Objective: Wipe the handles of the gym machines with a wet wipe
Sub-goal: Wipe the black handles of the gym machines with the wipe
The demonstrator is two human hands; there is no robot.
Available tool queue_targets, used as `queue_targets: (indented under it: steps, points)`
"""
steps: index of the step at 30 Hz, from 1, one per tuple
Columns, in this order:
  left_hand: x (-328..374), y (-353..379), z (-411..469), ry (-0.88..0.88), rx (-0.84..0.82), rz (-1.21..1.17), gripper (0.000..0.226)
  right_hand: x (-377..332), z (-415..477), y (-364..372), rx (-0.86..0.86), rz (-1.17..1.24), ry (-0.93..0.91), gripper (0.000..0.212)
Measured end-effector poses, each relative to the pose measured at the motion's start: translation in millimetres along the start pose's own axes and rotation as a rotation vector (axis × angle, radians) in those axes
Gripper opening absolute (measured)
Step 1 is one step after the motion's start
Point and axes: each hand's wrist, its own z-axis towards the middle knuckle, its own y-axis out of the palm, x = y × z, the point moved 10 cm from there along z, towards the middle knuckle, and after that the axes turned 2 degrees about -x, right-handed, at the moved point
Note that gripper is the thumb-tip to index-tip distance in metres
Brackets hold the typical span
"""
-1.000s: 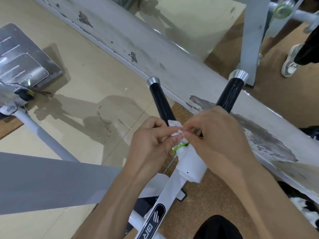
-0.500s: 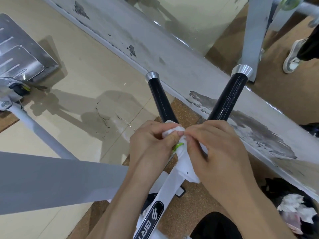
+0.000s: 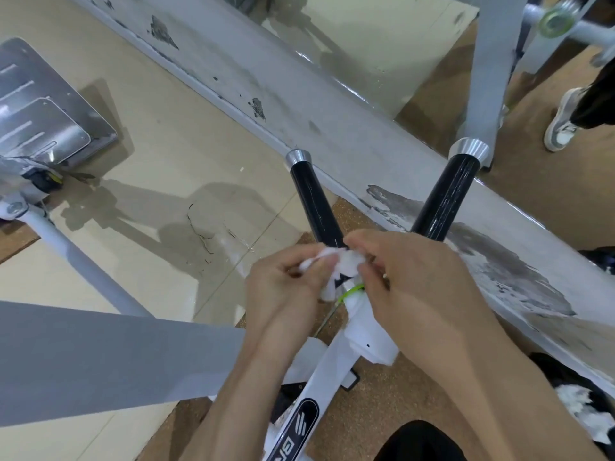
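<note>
While the two hands meet at the foot of the handles, the wet wipe [image 3: 346, 261] sits between them as a small, crumpled white wad, one thin end pulled out to the left. The left hand [image 3: 283, 287] has a closed grip on that end, fingertips pinching it. The right hand [image 3: 419, 287] has the same tight pinching grip on the other side of the wad. The wipe lies right at the base of the left handle [image 3: 314, 201], above a green ring [image 3: 351, 292]; whether it touches the handle I cannot tell. The right handle [image 3: 446, 197] rises apart from it, its lower end hidden behind the right hand.

At far left a metal footplate [image 3: 43, 121] lies on the tiled floor [image 3: 166, 144], with a broad grey beam [image 3: 116, 354] crossing below it. The white frame [image 3: 332, 371] runs up under the hands and stands on a cork mat [image 3: 366, 400]. Behind the handles a painted ledge [image 3: 332, 111] runs slantwise, and at far right a shoe [image 3: 562, 124] shows.

Both handles are round black bars, glossy, tipped with silver caps. The ledge's grey paint is chipped and peeling. The floor tiles are smooth and cracked in one spot, the mat grainy and brown.
</note>
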Motion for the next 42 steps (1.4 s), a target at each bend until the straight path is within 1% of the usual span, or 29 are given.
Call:
queue_targets:
  steps: [1, 2, 3, 4, 6, 7, 9, 10, 11, 12, 13, 14, 16, 18, 20, 22, 23, 24, 25, 26, 27, 29, 32, 33, 35, 38, 40, 42]
  points:
    - [-14.3, -6.3, -2.7, -0.049, 0.025, -0.066, 0.023, -0.9, 5.9, 8.0, -0.112, -0.068, -0.022, 0.031]
    - [-23.1, -10.1, -5.8, -0.078, 0.039, -0.087, 0.026, -3.1, 9.4, 13.3, -0.175, -0.11, -0.05, 0.032]
    - [-27.1, -11.2, -8.0, -0.086, 0.047, -0.1, 0.025, -6.1, 9.5, 17.1, -0.199, -0.121, -0.071, 0.032]
    - [-24.7, -10.2, -9.5, -0.074, 0.053, -0.119, 0.022, -6.8, 6.9, 18.6, -0.168, -0.105, -0.078, 0.031]
    - [-5.4, -5.0, -8.3, 0.029, 0.066, -0.089, 0.017, -4.4, -2.7, 12.7, 0.023, -0.009, -0.053, 0.022]
    - [8.2, -1.5, -5.8, 0.115, 0.075, 0.012, 0.016, 0.2, -7.6, 8.2, 0.124, 0.058, -0.019, 0.016]
    - [37.4, 14.3, -1.9, 0.318, 0.071, 0.324, 0.014, 13.7, -15.9, -3.3, 0.334, 0.162, 0.04, 0.015]
    - [47.3, 26.0, -1.1, 0.39, 0.052, 0.477, 0.012, 17.5, -17.8, -5.2, 0.374, 0.149, 0.059, 0.017]
    - [52.7, 37.2, -0.7, 0.427, 0.022, 0.606, 0.012, 18.8, -19.3, -5.1, 0.385, 0.123, 0.067, 0.018]
    - [54.7, 43.2, -0.3, 0.434, 0.005, 0.681, 0.014, 17.7, -20.4, -6.3, 0.382, 0.104, 0.074, 0.019]
    - [54.0, 43.4, 1.0, 0.435, 0.006, 0.696, 0.016, 15.7, -20.9, -6.5, 0.358, 0.093, 0.081, 0.019]
    - [53.7, 38.4, 1.9, 0.427, 0.021, 0.648, 0.017, 12.5, -20.0, -5.5, 0.305, 0.087, 0.085, 0.019]
    - [40.6, 22.2, 3.8, 0.346, 0.011, 0.471, 0.017, 7.3, -14.5, 1.0, 0.184, 0.083, 0.087, 0.02]
    - [19.3, 8.5, 3.6, 0.234, -0.024, 0.295, 0.017, 7.3, -8.1, 2.9, 0.13, 0.02, 0.071, 0.017]
    - [-1.4, -4.3, 2.0, 0.119, -0.008, 0.109, 0.018, 6.6, 0.9, 3.7, 0.074, -0.061, 0.056, 0.02]
    - [-11.3, -11.9, 2.1, 0.08, 0.042, 0.05, 0.015, 5.9, 7.7, 5.5, 0.037, -0.092, 0.051, 0.016]
    - [-12.8, -12.4, 3.2, 0.076, 0.057, 0.037, 0.01, 4.5, 8.8, 5.9, 0.036, -0.094, 0.05, 0.017]
    - [-12.0, -9.8, 3.9, 0.066, 0.044, -0.001, 0.007, 1.8, 9.7, 6.5, 0.053, -0.098, 0.03, 0.019]
    - [-8.9, -4.4, 4.2, 0.068, 0.015, -0.038, 0.013, -2.9, 9.6, 8.6, 0.062, -0.099, -0.011, 0.018]
    - [-4.9, 0.6, 4.1, 0.088, -0.016, -0.048, 0.019, -6.2, 8.1, 11.3, 0.071, -0.097, -0.051, 0.017]
    - [1.8, 5.1, 4.4, 0.121, -0.044, -0.026, 0.02, -4.7, 5.4, 11.2, 0.109, -0.041, -0.057, 0.016]
    - [10.9, 11.4, 5.0, 0.163, -0.087, 0.018, 0.014, 1.8, -4.0, 1.7, 0.259, 0.126, -0.043, 0.017]
    - [11.2, 11.3, 10.1, 0.14, -0.058, 0.117, 0.012, 6.5, -11.1, 5.1, 0.347, 0.198, 0.005, 0.029]
    - [11.3, 9.9, 12.5, 0.14, -0.026, 0.142, 0.011, 5.0, -11.2, 7.4, 0.355, 0.19, 0.013, 0.033]
    - [15.2, 8.4, 20.0, 0.148, 0.035, 0.149, 0.013, 0.4, -8.5, 9.1, 0.339, 0.17, -0.008, 0.034]
    - [12.1, 3.1, 30.3, 0.107, 0.103, 0.048, 0.017, -2.5, -6.1, 10.1, 0.299, 0.123, -0.046, 0.035]
    - [9.9, 4.8, 25.5, 0.128, 0.048, 0.035, 0.02, -0.9, -6.0, 10.3, 0.285, 0.109, -0.047, 0.033]
    - [15.9, 11.4, 15.7, 0.178, -0.047, 0.11, 0.024, 0.2, -7.2, 8.3, 0.294, 0.102, -0.045, 0.028]
